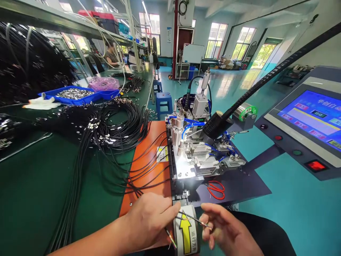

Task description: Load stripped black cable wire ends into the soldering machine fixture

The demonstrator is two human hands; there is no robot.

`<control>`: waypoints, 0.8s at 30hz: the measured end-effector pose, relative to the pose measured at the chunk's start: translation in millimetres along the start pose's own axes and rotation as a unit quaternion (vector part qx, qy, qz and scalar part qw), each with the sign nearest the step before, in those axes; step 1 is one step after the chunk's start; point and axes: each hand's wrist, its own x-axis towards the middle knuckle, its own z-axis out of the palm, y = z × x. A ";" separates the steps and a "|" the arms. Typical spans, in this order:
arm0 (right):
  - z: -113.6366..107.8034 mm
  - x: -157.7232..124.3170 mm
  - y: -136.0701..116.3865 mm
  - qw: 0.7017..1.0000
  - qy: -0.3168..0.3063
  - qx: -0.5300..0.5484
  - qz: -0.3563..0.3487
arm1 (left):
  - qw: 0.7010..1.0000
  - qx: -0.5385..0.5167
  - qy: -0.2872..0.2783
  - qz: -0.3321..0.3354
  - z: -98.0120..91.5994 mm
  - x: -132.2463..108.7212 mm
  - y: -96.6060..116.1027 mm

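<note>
My left hand (150, 218) is closed in a pinch on a thin black cable end (190, 217) with coloured wire strands showing below the fingers. My right hand (226, 229) pinches the cable's other tip a short way to the right. Both hands hover over a white label with a yellow arrow (186, 231) at the front of a small pneumatic machine (197, 149). A big bundle of black cables (112, 124) with metal ends lies on the green table to the left, and several of its strands trail across the orange plate (149, 156).
Red-handled scissors (216, 189) lie on the dark machine base. A control panel with a blue screen (314, 121) stands at right. A black gooseneck lamp (217, 124) hangs over the machine. A blue tray (74, 94) of metal parts sits far left. Another person sits further back.
</note>
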 end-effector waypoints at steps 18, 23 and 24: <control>15.2 25.2 -10.7 0.984 0.014 -0.167 -0.052 | 0.998 -0.050 0.024 -0.025 -11.5 4.1 4.5; 25.9 30.1 -14.4 0.981 -0.002 -0.179 -0.078 | 0.998 -0.031 0.012 -0.048 9.3 16.8 12.4; 27.0 31.4 -14.3 0.980 0.001 -0.180 -0.080 | 0.998 -0.029 0.018 -0.053 13.6 17.8 12.9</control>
